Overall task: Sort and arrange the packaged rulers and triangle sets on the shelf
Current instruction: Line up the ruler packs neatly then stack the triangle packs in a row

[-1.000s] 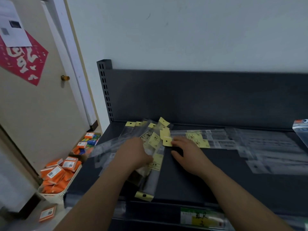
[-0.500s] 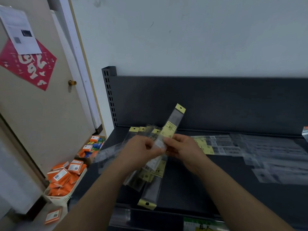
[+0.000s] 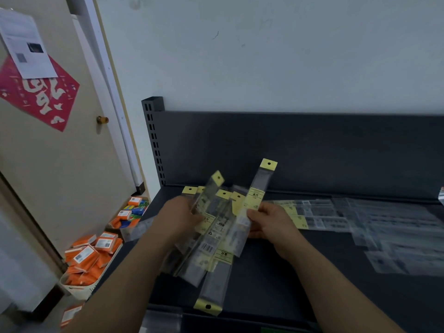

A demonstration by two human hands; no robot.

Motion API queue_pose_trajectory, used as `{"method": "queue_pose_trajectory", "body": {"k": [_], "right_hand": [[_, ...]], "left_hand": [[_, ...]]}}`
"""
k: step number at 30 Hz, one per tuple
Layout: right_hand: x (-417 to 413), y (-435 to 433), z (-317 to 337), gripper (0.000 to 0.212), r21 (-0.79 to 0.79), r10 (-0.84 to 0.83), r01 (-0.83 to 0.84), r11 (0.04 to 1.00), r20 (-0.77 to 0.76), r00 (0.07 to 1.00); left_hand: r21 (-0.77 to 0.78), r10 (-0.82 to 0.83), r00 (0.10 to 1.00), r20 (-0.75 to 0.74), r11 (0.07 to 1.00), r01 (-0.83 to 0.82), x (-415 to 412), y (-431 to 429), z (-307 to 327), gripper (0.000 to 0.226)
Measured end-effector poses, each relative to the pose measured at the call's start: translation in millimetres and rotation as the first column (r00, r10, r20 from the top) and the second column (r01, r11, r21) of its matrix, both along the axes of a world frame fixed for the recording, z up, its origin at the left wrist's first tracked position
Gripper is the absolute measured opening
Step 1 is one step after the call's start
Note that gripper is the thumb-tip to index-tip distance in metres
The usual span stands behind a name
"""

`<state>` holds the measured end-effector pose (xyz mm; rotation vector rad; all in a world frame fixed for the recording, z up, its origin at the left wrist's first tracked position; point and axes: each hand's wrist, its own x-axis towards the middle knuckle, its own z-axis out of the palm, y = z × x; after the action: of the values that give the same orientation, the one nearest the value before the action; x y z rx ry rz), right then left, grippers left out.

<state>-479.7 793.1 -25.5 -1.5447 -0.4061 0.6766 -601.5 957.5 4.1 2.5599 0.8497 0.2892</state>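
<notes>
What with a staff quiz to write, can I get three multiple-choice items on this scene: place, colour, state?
1. The basket of orange boxes sits: A on the floor left of the shelf; B on a chair; C in a drawer.
2. The ruler packs' hang tabs are: A red; B yellow; C blue.
3. The right hand: A lies flat, empty; B is curled, empty; C pinches one ruler pack.
A, it stands on the floor; B, each tab shows yellow; C, it grips the pack's label.

Dim, flat indoor light; wide-angle bending at edges, slight motion blur.
</notes>
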Motion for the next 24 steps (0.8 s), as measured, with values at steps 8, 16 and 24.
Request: {"method": "queue_pose_trajectory", "body": {"k": [8,16,24], "right_hand": [[-10,1,9,0.018,0.160,0.137,-0.134,0.978,-0.007,0.991],[-8,-3,7,0.016,0.151,0.097,-0.092,0.984,-0.026,0.995],[10,-6,-3,0.018,-0.065,-0.197,0.199,0.978,0.034,0.980]], "left_hand": [[-0.310,0.068,0.926,0.372,0.949,0.055,-17,-41,1,0.027],[-0.311,0.017,0.922,0.387,0.944,0.113,-5,-56,-2,0.027],[0.124,0.048,0.989,-0.138,0.992,-0.031,-2,-47,-15,0.040]]}}
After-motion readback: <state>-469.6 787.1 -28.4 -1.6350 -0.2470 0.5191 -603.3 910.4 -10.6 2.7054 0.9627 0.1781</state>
